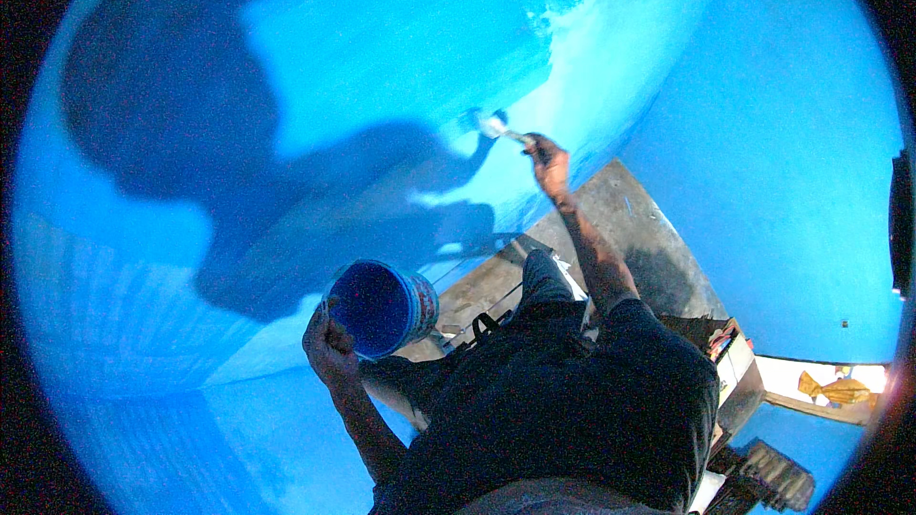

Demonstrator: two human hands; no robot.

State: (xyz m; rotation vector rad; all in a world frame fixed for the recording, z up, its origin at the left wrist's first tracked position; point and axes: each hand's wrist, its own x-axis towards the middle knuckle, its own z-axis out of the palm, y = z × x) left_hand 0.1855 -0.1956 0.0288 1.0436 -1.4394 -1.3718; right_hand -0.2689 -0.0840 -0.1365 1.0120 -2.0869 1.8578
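My right hand [549, 162] is stretched out and grips the handle of a paintbrush [494, 126], whose bristles touch the blue wall [382, 38]. Wet, lighter blue paint spreads around the brush. My left hand [329, 343] holds a small bucket [382, 310] by its rim, close to my chest. The bucket tilts toward the wall and its inside is coated in dark blue paint. My shadow and the bucket's fall across the wall on the left.
A grey concrete floor strip [630, 229] runs below the wall under my right arm. A second blue wall [792, 153] stands at the right. Boxes and clutter [739, 362] sit at the lower right, near a yellow crumpled thing [832, 389].
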